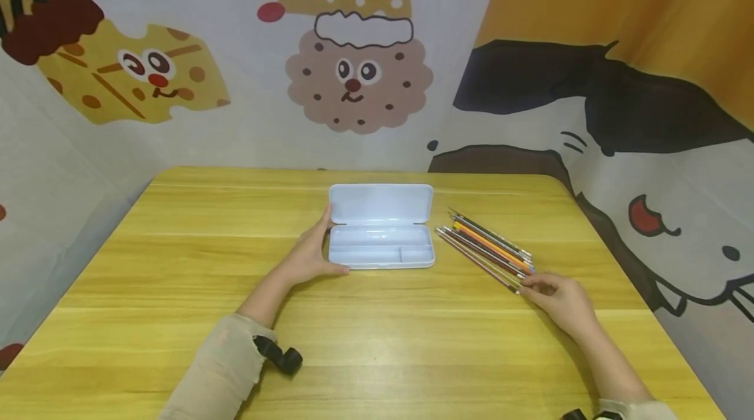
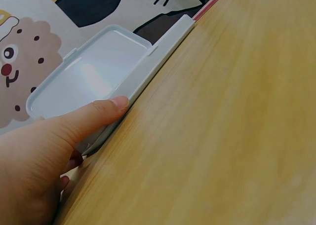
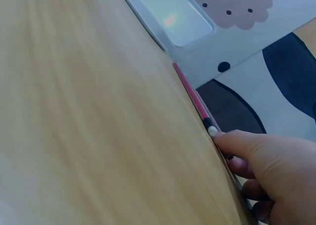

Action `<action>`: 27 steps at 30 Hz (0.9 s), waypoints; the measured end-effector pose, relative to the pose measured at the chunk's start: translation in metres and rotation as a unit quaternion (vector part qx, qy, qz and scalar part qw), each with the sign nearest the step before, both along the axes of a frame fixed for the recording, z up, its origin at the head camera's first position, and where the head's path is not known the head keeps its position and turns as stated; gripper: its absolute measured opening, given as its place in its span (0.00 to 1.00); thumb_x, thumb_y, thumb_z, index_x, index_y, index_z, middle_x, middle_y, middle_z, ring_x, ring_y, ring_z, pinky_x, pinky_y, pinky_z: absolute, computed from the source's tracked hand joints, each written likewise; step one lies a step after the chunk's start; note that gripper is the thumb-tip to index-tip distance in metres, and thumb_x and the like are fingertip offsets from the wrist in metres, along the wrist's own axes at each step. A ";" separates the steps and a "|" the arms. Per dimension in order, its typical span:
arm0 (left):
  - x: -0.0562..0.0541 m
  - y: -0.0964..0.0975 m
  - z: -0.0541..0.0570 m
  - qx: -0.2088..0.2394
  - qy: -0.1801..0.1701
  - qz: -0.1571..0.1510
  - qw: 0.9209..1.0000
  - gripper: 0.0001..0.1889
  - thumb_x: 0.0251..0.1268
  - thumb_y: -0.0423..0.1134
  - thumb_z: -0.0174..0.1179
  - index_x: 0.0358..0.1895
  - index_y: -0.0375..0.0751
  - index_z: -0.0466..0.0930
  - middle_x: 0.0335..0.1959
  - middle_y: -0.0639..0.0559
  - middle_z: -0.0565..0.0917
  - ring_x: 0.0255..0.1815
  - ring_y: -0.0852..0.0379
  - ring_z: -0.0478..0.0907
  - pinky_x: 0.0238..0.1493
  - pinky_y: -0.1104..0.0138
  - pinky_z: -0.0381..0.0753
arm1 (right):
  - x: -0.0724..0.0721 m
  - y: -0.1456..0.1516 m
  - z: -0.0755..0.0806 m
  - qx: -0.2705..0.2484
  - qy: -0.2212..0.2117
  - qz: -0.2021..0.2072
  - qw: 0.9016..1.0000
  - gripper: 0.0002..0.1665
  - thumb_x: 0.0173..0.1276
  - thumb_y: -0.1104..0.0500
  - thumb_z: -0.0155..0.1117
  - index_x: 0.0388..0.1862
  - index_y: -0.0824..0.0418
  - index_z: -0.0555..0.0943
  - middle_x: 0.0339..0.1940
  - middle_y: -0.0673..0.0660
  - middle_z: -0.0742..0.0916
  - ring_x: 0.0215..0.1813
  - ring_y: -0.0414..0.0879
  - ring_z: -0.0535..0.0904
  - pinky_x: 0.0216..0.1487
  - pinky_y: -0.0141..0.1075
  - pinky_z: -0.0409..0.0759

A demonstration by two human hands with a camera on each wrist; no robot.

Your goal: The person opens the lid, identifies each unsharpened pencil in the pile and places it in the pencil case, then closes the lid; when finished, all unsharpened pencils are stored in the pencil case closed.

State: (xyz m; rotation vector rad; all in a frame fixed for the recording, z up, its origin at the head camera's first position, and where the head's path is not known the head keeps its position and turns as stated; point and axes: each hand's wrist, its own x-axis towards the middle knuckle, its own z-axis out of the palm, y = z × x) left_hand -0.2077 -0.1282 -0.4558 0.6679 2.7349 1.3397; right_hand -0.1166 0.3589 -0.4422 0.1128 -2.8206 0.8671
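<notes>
The fingers of the right hand (image 1: pixel 559 299) are drawn narrow at the near ends of a bunch of pencils (image 1: pixel 489 246), thumb and forefinger appearing to pinch the outermost ones, probably because the ends give an easy hold where the bunch lies flat. The fingers of the left hand (image 1: pixel 309 256) stand wider, gripping the left end of a white pencil case (image 1: pixel 383 266), thumb on its front edge and the others around its side, likely to keep so light a case from sliding. Its lid (image 1: pixel 381 203) is tipped back, leaving the divided inside facing up. The pencils lie just right of the case, slanting toward it, perhaps for short reach. All rest on the wood-patterned worktop (image 1: pixel 377 341), before a cartoon-printed cloth (image 1: pixel 253 80).
</notes>
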 end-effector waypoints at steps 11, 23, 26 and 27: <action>0.000 -0.001 0.000 -0.006 -0.001 0.002 1.000 0.75 0.33 0.56 0.79 0.77 0.46 0.27 0.70 0.44 0.64 0.73 0.47 0.53 0.72 0.51 0.46 | 0.001 -0.003 -0.004 0.041 0.024 -0.001 0.999 0.12 0.69 0.54 0.62 0.40 0.61 0.85 0.37 0.61 0.87 0.37 0.56 0.82 0.34 0.51 0.79; 0.000 0.000 0.001 0.000 -0.002 -0.003 1.000 0.74 0.33 0.55 0.79 0.76 0.43 0.27 0.70 0.44 0.64 0.72 0.47 0.54 0.72 0.51 0.46 | 0.001 -0.005 -0.001 0.029 0.052 -0.017 0.998 0.14 0.74 0.59 0.55 0.44 0.71 0.79 0.36 0.67 0.85 0.35 0.60 0.81 0.30 0.48 0.80; 0.000 0.000 0.001 -0.001 -0.003 -0.001 1.000 0.75 0.33 0.55 0.80 0.76 0.45 0.26 0.70 0.45 0.64 0.72 0.48 0.54 0.72 0.52 0.46 | 0.001 -0.005 0.001 0.015 0.054 -0.030 0.998 0.14 0.74 0.60 0.54 0.45 0.72 0.78 0.35 0.66 0.85 0.33 0.56 0.80 0.26 0.37 0.77; 0.000 0.000 0.001 -0.002 -0.003 -0.001 1.000 0.75 0.33 0.55 0.80 0.76 0.46 0.26 0.70 0.45 0.64 0.72 0.48 0.54 0.72 0.52 0.46 | 0.001 -0.006 0.002 0.009 0.054 -0.035 0.998 0.14 0.74 0.60 0.54 0.45 0.72 0.78 0.34 0.65 0.85 0.32 0.55 0.80 0.24 0.35 0.76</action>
